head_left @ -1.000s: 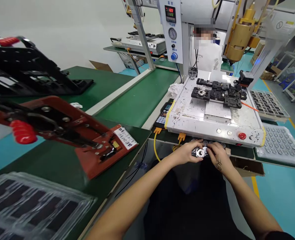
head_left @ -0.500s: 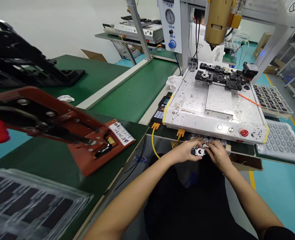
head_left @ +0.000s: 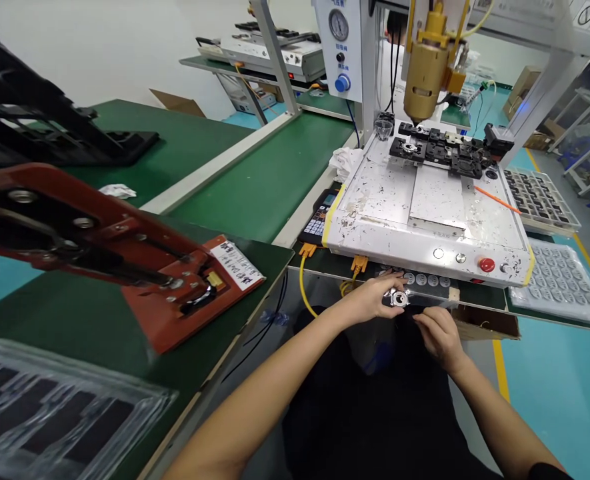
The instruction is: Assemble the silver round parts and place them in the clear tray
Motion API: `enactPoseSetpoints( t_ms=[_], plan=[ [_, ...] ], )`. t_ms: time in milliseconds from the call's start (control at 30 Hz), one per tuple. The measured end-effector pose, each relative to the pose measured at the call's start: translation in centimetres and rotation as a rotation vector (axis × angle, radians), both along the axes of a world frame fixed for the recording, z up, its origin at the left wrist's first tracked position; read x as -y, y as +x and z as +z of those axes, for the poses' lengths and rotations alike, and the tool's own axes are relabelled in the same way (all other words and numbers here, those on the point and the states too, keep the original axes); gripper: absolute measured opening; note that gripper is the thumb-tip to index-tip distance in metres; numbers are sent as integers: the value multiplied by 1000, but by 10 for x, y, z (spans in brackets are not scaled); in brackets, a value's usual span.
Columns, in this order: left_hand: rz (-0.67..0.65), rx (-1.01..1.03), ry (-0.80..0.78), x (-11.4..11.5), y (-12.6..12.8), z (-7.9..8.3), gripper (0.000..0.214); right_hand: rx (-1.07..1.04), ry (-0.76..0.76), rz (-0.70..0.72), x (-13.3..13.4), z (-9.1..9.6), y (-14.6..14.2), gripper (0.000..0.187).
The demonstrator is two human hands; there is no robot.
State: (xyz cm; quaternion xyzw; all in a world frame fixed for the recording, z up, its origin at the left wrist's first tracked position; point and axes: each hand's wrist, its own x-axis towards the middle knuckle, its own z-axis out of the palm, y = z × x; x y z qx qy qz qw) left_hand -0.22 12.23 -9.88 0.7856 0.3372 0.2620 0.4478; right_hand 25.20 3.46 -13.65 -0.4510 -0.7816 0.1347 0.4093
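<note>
Between the thumb and fingers of my left hand is a silver watch case, round with an open middle. It is held just in front of the machine's front edge. My right hand is a little to the right and lower, apart from the watch case. Its thumb and fingertips are pinched together; whatever is in them, if anything, is too small to make out. Behind my hands, a row of round discs lies under the front of the machine.
The white machine base carries a black fixture with a similar ring part. Above it hangs a gold dispensing head. A red hand press stands at left. Trays and bagged discs lie at right.
My right hand has drawn away from the watch case, down and to the right. My left hand still holds the case. The gold head has come down closer to the fixture.
</note>
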Motion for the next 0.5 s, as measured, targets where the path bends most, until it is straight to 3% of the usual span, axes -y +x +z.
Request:
enactPoseSetpoints(
  t_ms=[133, 233, 367, 500],
  plan=[
    [63, -13, 125, 4, 9, 3, 34, -118, -96, -159, 8, 34, 10, 15],
    [127, 23, 148, 16, 11, 13, 34, -274, -302, -231, 7, 66, 12, 19],
    [246, 221, -175, 45, 7, 32, 41, -489, -564, -220, 4, 99, 1, 34],
    [304, 547, -574, 69, 0, 48, 52, -655, -701, -159, -2, 107, -17, 39]
  ],
)
